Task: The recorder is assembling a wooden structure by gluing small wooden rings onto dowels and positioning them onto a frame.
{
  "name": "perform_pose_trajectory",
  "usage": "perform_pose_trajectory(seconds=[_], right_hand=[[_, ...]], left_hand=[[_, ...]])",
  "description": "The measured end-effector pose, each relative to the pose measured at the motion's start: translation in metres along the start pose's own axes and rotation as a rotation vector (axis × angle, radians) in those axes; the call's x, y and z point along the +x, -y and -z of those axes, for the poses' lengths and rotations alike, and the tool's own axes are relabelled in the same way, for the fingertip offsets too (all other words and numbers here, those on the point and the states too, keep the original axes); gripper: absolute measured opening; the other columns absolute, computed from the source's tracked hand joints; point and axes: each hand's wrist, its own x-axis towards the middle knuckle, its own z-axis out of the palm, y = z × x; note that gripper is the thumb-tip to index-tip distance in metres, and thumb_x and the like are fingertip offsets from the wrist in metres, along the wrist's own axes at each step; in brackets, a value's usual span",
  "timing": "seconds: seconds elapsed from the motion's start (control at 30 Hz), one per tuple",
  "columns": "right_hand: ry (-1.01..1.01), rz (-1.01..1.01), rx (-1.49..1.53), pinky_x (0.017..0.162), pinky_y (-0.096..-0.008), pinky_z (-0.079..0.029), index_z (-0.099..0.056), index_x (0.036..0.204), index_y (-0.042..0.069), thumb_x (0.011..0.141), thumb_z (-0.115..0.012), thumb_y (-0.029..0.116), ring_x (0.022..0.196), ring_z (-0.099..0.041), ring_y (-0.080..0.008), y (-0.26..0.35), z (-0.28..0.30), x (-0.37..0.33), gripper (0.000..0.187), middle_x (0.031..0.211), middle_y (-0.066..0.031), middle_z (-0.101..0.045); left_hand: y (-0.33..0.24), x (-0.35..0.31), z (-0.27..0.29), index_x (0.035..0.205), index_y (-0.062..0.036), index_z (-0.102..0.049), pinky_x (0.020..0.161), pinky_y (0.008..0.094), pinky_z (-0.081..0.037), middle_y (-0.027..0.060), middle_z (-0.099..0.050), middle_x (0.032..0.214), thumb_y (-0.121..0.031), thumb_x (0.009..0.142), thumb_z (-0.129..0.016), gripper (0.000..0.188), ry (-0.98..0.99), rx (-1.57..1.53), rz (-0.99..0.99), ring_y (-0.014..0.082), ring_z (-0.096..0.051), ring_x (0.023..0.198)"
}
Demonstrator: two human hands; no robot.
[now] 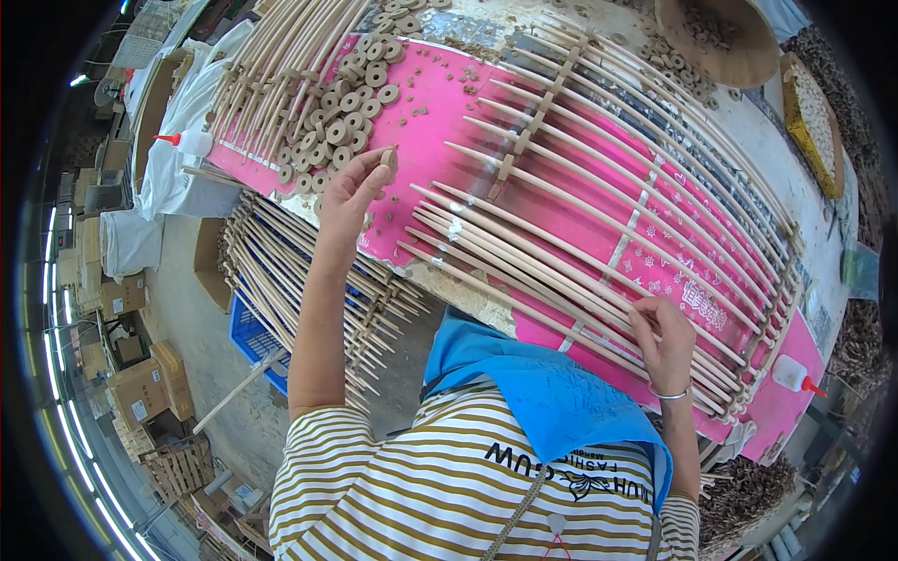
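My left hand [344, 201] is raised at the near left edge of the table, pinching a small wooden ring [389, 162] between thumb and fingertips. Just beyond it spreads a heap of similar rings [341, 131]. To the right, my right hand [666, 344] closes thumb and fingers on a wooden stick in a bundle of loose, tapered sticks [524, 245]. Exactly which stick it grips is partly hidden by the fingers. Farther off, a row of spaced sticks [599, 159] passes through a notched wooden crossbar [538, 120], above a pink sheet [426, 122].
A white bottle with a red tip [795, 376] lies at the right; another bottle [195, 142] is at the left. Bundled sticks [281, 56] lie at far left. A brown bowl [718, 47] and yellow-sided box [795, 140] stand far right. Below the table, a blue crate [245, 329] holds stick racks.
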Motion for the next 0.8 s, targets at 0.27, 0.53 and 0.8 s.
perform_pose_trajectory(seconds=[0.27,0.53,0.8], right_hand=[[-0.046,-0.088,0.126,0.061,-0.0295,-0.047,-0.070,0.102,-0.001,0.095,-0.074,0.003,0.068,-0.061,-0.0164,0.000,0.007,-0.002,0.009,0.083,-0.0087,-0.065],[-0.047,-0.101,0.145,0.061,-0.0292,-0.047,-0.070,0.102,-0.001,0.094,-0.074,0.003,0.068,-0.062,-0.0168,-0.004,0.004,-0.001,0.010,0.084,-0.0092,-0.066],[-0.070,-0.081,0.162,0.064,-0.0320,-0.051,-0.070,0.103,-0.001,0.091,-0.077,0.002,0.072,-0.065,-0.0198,0.013,0.005,0.021,0.014,0.088,-0.0108,-0.066]], left_hand=[[-0.001,0.000,-0.015,0.135,-0.0059,-0.067,0.089,0.0266,-0.050,0.0005,-0.074,0.112,-0.031,0.106,-0.065,0.039,0.125,-0.292,0.079,0.0086,-0.066,0.104],[-0.005,-0.001,-0.021,0.132,-0.0056,-0.069,0.091,0.0271,-0.050,0.0014,-0.074,0.110,-0.031,0.106,-0.065,0.036,0.200,-0.376,0.080,0.0093,-0.066,0.102],[-0.006,-0.011,-0.045,0.123,-0.0058,-0.071,0.087,0.0264,-0.050,0.0022,-0.075,0.106,-0.034,0.102,-0.070,0.035,0.217,-0.355,0.111,0.0094,-0.066,0.098]])
